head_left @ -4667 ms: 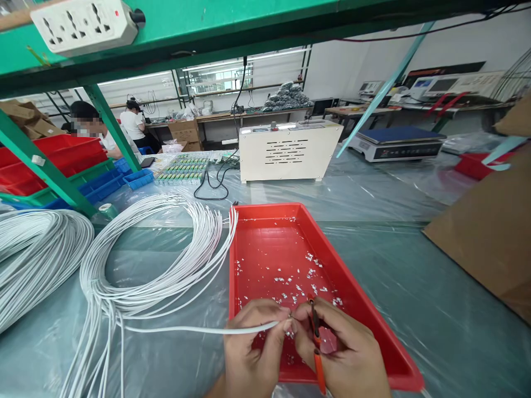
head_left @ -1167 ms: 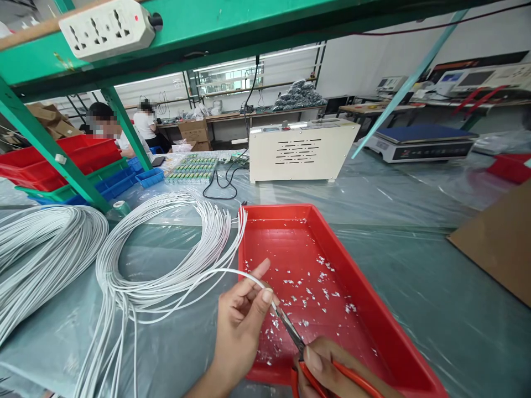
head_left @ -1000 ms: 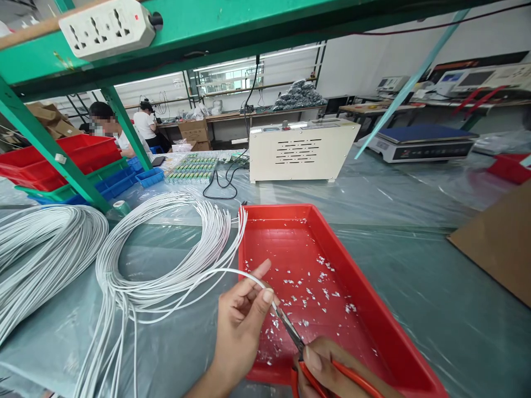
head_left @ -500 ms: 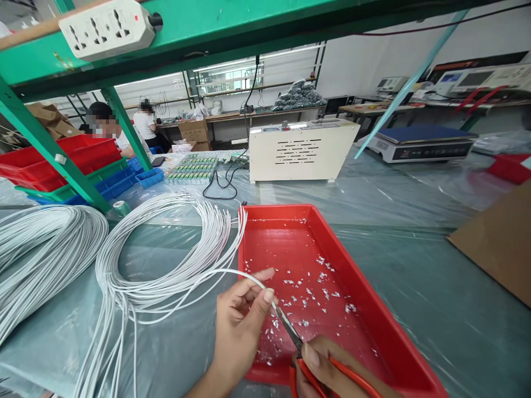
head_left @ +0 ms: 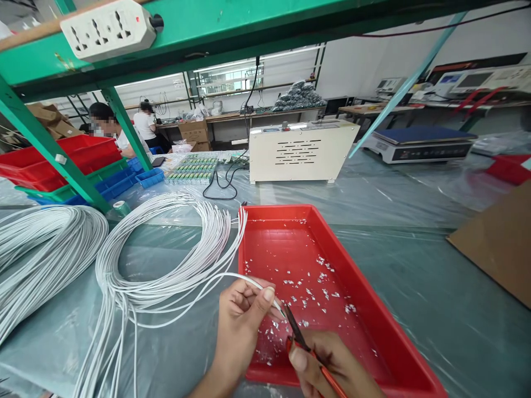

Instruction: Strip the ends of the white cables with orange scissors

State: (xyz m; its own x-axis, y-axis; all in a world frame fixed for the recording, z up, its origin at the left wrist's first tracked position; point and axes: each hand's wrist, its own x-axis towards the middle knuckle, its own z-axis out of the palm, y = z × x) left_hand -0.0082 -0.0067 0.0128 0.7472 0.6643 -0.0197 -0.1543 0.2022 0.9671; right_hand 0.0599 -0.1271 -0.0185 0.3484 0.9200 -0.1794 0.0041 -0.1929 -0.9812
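Observation:
Between thumb and fingers, my left hand [head_left: 244, 318] pinches a white cable [head_left: 238, 275] close to its end, above the left side of a red tray [head_left: 373, 309]. The cable leads back to a large coil of white cable [head_left: 166, 282] on the left. My right hand [head_left: 327, 359] is wrapped round the red handles of a pair of pliers or cutters [head_left: 295, 326]. The tool's dark jaws point up beside the cable end; whether they touch it I cannot tell. Small silvery scraps [head_left: 323, 271] lie scattered over the tray floor.
Another white cable bundle [head_left: 45, 260] lies at far left. Behind the tray stand a cream machine [head_left: 302, 152] and a scale [head_left: 418, 142]. A cardboard piece [head_left: 498, 243] sits at right. A green shelf beam [head_left: 207, 33] crosses overhead. Two people [head_left: 145, 124] sit in the background.
The tool's jaws have come off the cable end and turned more upright, with my right hand tilting. My left hand keeps its pinch, its index finger now curled in.

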